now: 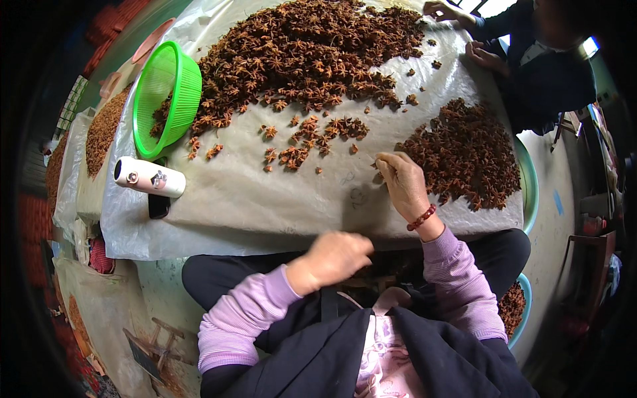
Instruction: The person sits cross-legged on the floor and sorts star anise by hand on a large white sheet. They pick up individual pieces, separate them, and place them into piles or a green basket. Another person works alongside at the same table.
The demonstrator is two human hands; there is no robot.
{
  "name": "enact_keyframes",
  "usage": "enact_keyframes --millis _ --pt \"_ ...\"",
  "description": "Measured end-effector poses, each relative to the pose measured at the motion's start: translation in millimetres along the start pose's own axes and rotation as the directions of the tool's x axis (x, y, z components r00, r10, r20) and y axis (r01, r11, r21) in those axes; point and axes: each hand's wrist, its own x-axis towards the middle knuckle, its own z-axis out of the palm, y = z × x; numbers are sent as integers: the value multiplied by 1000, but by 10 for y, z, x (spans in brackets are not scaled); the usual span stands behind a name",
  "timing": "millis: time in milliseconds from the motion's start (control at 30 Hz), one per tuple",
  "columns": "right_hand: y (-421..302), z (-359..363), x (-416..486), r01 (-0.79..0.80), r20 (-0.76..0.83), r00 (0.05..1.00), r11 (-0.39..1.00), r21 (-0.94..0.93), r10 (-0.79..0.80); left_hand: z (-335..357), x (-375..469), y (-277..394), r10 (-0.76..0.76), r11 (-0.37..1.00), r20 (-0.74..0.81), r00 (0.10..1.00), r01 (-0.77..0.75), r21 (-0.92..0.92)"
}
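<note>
My right hand (402, 183), with a bead bracelet at the wrist, is just left of a smaller heap of star anise (465, 154). Its thumb and fingers are pinched around a small piece of star anise (376, 165), mostly hidden by the fingertips. Over my lap, by the table's front edge, is my left hand (331, 259); motion blurs it, its fingers are curled, and whether it holds anything is hidden. A loose cluster of star anise (308, 137) lies on the plastic-covered table (239, 191) beyond my hands. Behind that spreads a large star anise heap (308, 54).
A green plastic basket (191, 94) stands tilted at the left, some star anise inside. Near it are a white bottle (152, 177) and a dark phone-like object (159, 206). A co-worker's hands (485, 57) rest at the far right edge. A basin of star anise (512, 308) sits low at right.
</note>
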Motion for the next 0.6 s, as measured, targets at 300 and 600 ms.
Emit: enact_keyframes --millis 300,600 --pt "172 463 703 372 142 925 771 -517 -352 -698 807 -1156 21 741 -407 913 260 619" --pt "-92 182 -67 496 155 866 780 -382 -475 -661 509 -1056 -12 880 -498 867 245 406"
